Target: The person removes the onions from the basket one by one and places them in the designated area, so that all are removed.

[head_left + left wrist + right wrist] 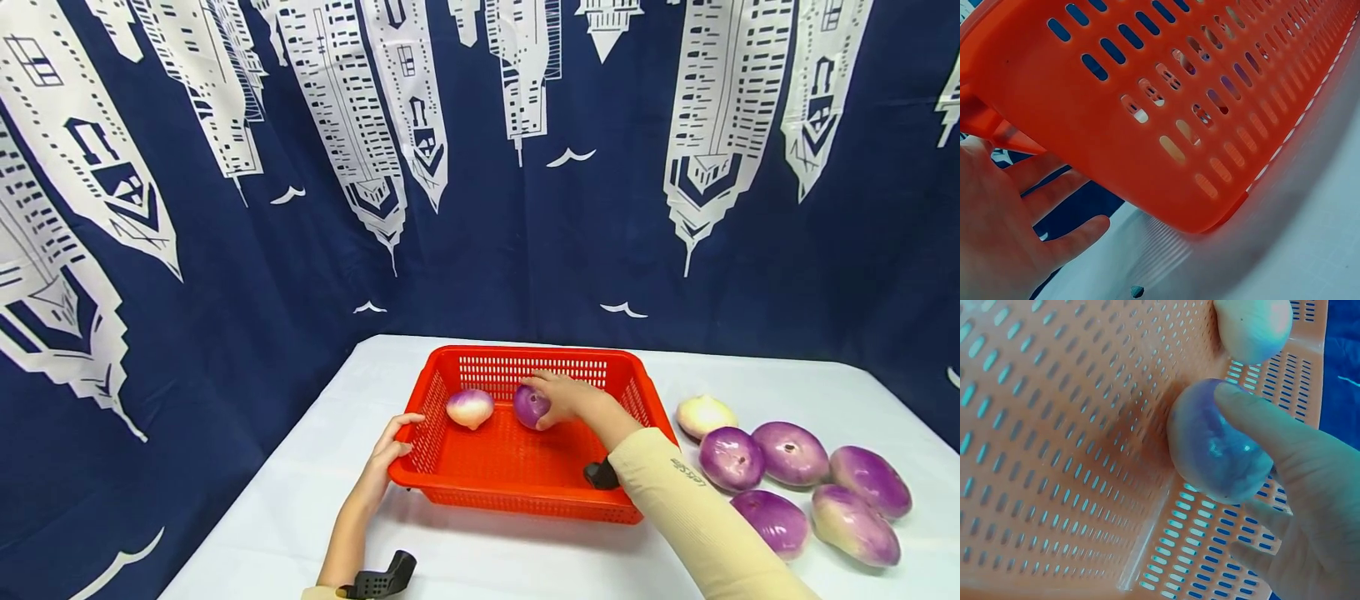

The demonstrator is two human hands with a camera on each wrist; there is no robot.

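In the head view a red plastic basket point(525, 498) stands on the white table. My left hand point(386, 458) is at its left rim, fingers and thumb extended against the edge. The left wrist view shows that hand point(1016, 219) beside the basket's perforated side point(1072, 137), with some fingertips hidden behind it. My right hand point(562, 396) reaches inside and holds a purple turnip point(530, 407) near the back wall. Seen from the right wrist, its thumb lies over the purple-and-white turnip point(1210, 444). Left of it sits another turnip point(470, 408), white below and purple on top.
Right of the basket lie several purple turnips point(791, 454) and a paler yellowish-white one point(705, 415) near the basket's side. A navy cloth point(525, 250) with white building prints hangs behind the table point(300, 517).
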